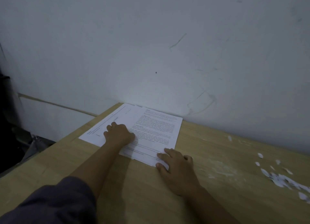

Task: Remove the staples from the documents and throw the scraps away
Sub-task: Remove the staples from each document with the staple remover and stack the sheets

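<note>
While the left hand [119,133] rests on the left sheets of the documents [156,128], its fingers bent down onto the paper and holding nothing, the right hand [176,166] lies with fingers [168,151] spread loosely, thumb and forefinger touching the stack's near right corner. The documents lie overlapped at the surface's [151,198] far left corner, against the wall [151,47]. Bare wood lies nearer the person. White paper scraps [281,180] are scattered well apart, at the right edge.
</note>
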